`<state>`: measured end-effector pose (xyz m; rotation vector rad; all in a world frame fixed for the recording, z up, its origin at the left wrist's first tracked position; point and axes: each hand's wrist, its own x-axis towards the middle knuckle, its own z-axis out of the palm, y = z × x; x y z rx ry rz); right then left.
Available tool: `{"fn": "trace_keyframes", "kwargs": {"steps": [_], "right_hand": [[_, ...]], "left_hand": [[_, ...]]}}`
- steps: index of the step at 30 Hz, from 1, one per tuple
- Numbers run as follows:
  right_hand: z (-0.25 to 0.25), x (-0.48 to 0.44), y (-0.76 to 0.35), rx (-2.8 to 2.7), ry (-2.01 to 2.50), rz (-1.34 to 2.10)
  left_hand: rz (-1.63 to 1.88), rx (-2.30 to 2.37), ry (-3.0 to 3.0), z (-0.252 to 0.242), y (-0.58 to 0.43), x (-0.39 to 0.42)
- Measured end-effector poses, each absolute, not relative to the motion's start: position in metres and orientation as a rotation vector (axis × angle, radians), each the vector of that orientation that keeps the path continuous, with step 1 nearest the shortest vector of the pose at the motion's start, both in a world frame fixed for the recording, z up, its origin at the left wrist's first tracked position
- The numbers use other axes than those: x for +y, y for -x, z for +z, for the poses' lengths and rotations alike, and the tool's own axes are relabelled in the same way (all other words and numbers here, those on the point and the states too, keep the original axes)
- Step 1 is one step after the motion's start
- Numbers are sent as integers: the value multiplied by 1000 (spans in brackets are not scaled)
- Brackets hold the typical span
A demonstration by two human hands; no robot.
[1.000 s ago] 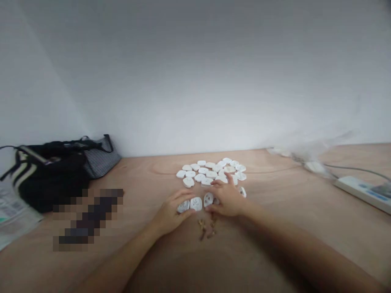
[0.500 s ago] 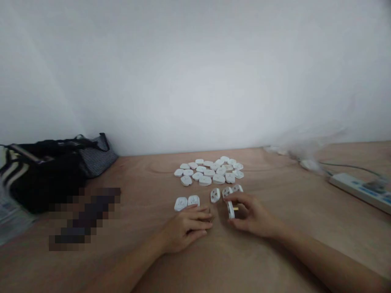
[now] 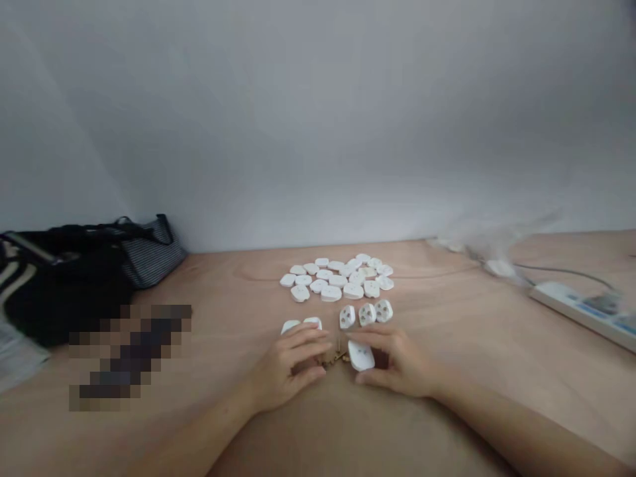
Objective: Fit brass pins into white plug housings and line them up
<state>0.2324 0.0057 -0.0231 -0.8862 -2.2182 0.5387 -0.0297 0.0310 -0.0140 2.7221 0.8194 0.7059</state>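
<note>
A: Where is the flat white plastic plug piece?

B: In the right hand, pinched between thumb and fingers, its long side slanting toward the wrist.

A: And the left hand?

B: Farther off, open, just beside small brass bits

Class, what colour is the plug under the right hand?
White plug, under the right hand; best seen in the head view.
</note>
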Motion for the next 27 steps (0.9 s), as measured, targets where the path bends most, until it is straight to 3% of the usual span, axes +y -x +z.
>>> {"fn": "trace_keyframes", "kwargs": {"steps": [6,12,20,27], "right_hand": [[-19,3,-242,-2110,935,640],[-15,3,-253,-2068,872,637],[-23,5,-249,-1903,958,695],[-20,4,-250,-1935,1011,496]], "left_hand": [[393,776,-2787,-3,15,27],[302,717,-2742,1,10,23],[706,869,-2693,-3,8,28],[756,871,-2592,15,-14,26]]}}
